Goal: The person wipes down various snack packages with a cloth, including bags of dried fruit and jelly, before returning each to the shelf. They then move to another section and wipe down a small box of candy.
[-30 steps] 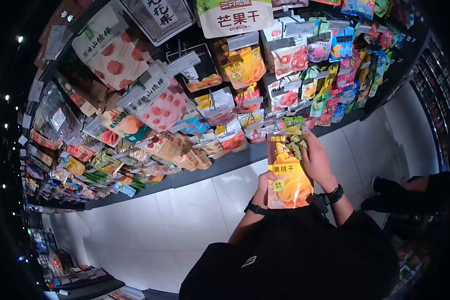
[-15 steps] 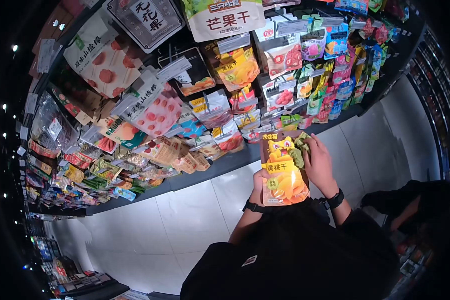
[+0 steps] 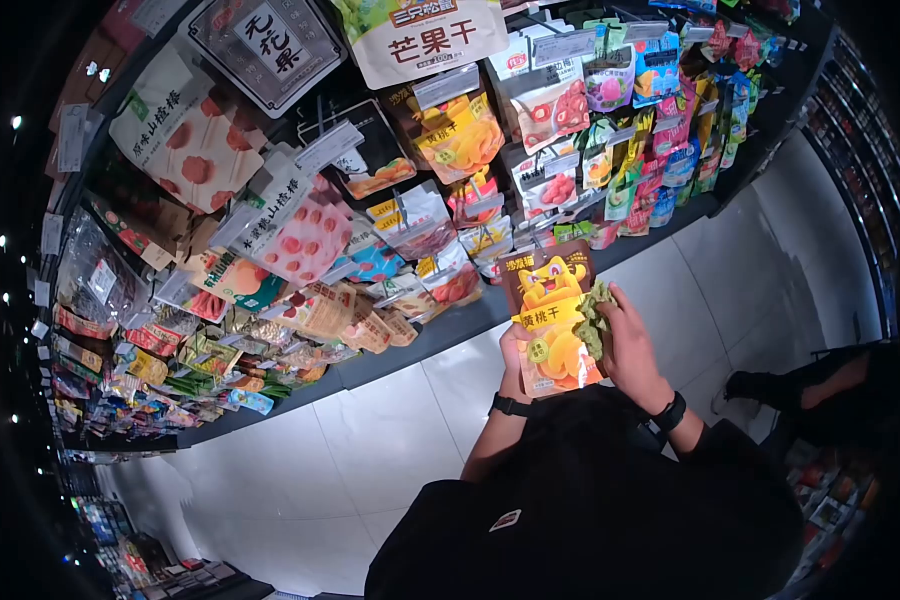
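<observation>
My left hand (image 3: 512,362) is closed on the lower left edge of an upright dried yellow peach pouch (image 3: 553,345), brown with a yellow cartoon cat and peach slices on its front. At the pouch's right side, my right hand (image 3: 632,352) has its fingers closed around a crumpled, mottled green item (image 3: 594,318), whose kind I cannot make out. This green item overlaps the pouch's right edge. Whether the right fingers also touch the pouch is hidden. Each wrist wears a black band.
A dark shelf rack (image 3: 400,345) hung with snack pouches curves ahead of me. Similar yellow peach pouches (image 3: 457,135) hang there, beside a large dried mango bag (image 3: 425,40). Pale floor tiles (image 3: 370,420) lie below. Another person's dark-clothed leg (image 3: 770,388) is at right.
The pouch and both hands have shifted slightly left and up in view. My right hand has turned, and the green item now sits lower along the pouch's right edge.
</observation>
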Demonstrator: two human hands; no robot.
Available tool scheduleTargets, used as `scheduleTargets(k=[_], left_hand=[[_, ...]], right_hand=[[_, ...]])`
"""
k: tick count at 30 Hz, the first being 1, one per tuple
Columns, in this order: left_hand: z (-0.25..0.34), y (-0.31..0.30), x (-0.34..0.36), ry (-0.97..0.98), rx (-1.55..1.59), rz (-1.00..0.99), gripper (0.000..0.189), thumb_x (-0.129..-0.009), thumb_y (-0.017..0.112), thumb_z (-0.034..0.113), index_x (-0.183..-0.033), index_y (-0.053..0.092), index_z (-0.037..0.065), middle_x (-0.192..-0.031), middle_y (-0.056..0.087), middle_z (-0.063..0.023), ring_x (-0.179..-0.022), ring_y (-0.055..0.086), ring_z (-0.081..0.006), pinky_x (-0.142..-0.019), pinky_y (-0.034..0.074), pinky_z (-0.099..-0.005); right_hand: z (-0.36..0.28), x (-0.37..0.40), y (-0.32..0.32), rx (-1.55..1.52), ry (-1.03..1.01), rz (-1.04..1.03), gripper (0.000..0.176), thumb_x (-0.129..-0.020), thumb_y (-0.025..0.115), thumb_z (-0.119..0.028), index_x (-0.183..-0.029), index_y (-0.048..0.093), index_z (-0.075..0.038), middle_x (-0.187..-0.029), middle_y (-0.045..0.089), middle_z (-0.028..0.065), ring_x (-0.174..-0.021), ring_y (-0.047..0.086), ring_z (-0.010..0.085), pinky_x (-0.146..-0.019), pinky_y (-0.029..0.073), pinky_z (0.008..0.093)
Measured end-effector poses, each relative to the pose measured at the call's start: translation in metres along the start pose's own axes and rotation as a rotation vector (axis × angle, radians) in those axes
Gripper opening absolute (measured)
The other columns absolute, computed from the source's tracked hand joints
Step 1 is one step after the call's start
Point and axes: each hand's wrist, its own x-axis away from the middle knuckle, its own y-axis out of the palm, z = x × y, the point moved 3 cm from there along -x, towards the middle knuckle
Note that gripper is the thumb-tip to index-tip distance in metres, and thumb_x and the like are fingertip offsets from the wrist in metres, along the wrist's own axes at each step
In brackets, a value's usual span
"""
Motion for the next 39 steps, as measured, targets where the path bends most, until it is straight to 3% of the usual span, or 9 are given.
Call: scheduleTargets(k=[6,11,17,20,21,25,29,35,39], left_hand=[[-0.01,0.006,0.001,-0.058,-0.125,0.196,0.071,-0.077,0.05,0.021,-0.143,0.039,-0.003,-0.138,0.053,-0.026,-0.122,0.057,-0.041,-0.107,0.046,-0.0496],[-0.014,0.002,0.003,-0.083,-0.106,0.126,0.07,-0.078,0.05,0.021,-0.143,0.04,-0.002,-0.137,0.054,-0.0242,-0.122,0.057,-0.0392,-0.107,0.046,-0.0478],[-0.035,-0.007,-0.005,0.056,-0.137,0.253,0.057,-0.087,0.05,0.028,-0.138,0.046,0.002,-0.131,0.06,-0.0175,-0.115,0.062,-0.0328,-0.101,0.05,-0.0439],[-0.035,0.001,-0.006,0.092,-0.141,0.459,0.053,-0.093,0.05,0.038,-0.134,0.051,0.004,-0.124,0.063,-0.0146,-0.11,0.064,-0.0296,-0.098,0.05,-0.0413],[-0.034,0.012,-0.006,0.095,-0.106,0.336,0.053,-0.094,0.05,0.039,-0.134,0.051,0.005,-0.125,0.063,-0.0146,-0.111,0.063,-0.0296,-0.097,0.051,-0.0418],[-0.04,0.028,0.002,0.079,-0.112,0.352,0.051,-0.095,0.048,0.037,-0.135,0.05,0.005,-0.126,0.062,-0.0148,-0.111,0.063,-0.0302,-0.098,0.051,-0.0424],[-0.04,0.024,0.007,0.095,-0.104,0.314,0.051,-0.096,0.047,0.035,-0.136,0.048,0.004,-0.126,0.062,-0.0152,-0.111,0.064,-0.0309,-0.099,0.051,-0.0428],[-0.018,0.001,0.004,0.201,-0.126,0.318,0.057,-0.091,0.046,0.035,-0.134,0.05,-0.001,-0.128,0.061,-0.019,-0.113,0.063,-0.0344,-0.1,0.049,-0.0439],[-0.016,0.009,0.006,0.219,-0.06,0.285,0.059,-0.09,0.047,0.034,-0.137,0.047,-0.001,-0.133,0.059,-0.0214,-0.118,0.061,-0.036,-0.103,0.048,-0.044]], right_hand=[[0.016,-0.008,-0.004,-0.064,0.064,0.024,0.04,-0.082,0.058,0.007,-0.122,0.053,0.002,-0.14,0.047,0.0318,-0.128,0.049,0.0463,-0.104,0.044,0.046],[0.018,-0.012,-0.01,-0.072,0.054,0.02,0.039,-0.083,0.057,0.008,-0.121,0.054,0.001,-0.137,0.05,0.0303,-0.128,0.049,0.0454,-0.103,0.044,0.0459],[0.014,-0.02,-0.002,-0.001,-0.013,-0.035,0.043,-0.079,0.06,0.007,-0.121,0.052,0.001,-0.13,0.056,0.0269,-0.126,0.051,0.0435,-0.103,0.044,0.0475],[-0.016,-0.004,0.013,-0.098,-0.305,-0.3,0.046,-0.075,0.065,0.003,-0.119,0.054,-0.002,-0.126,0.06,0.0225,-0.123,0.054,0.0394,-0.103,0.046,0.0464],[-0.015,-0.006,0.012,-0.094,-0.311,-0.302,0.046,-0.075,0.065,0.003,-0.119,0.054,-0.002,-0.126,0.06,0.0225,-0.123,0.054,0.0394,-0.103,0.046,0.0464],[0.004,-0.019,0.009,0.044,-0.369,-0.303,0.04,-0.076,0.066,0.001,-0.115,0.06,-0.004,-0.128,0.061,0.0154,-0.123,0.056,0.0365,-0.103,0.047,0.0448],[0.004,-0.025,0.0,-0.077,-0.209,-0.188,0.031,-0.083,0.066,-0.003,-0.114,0.06,-0.002,-0.133,0.058,0.0177,-0.129,0.051,0.0388,-0.106,0.045,0.0444],[-0.032,0.001,-0.003,0.049,-0.494,-0.445,0.037,-0.086,0.066,-0.014,-0.122,0.062,-0.008,-0.134,0.057,0.0133,-0.133,0.048,0.0353,-0.11,0.041,0.0473],[0.006,-0.011,-0.009,-0.005,-0.198,-0.304,0.04,-0.089,0.061,-0.009,-0.129,0.059,-0.007,-0.137,0.055,0.0147,-0.135,0.046,0.0376,-0.11,0.042,0.0458]])
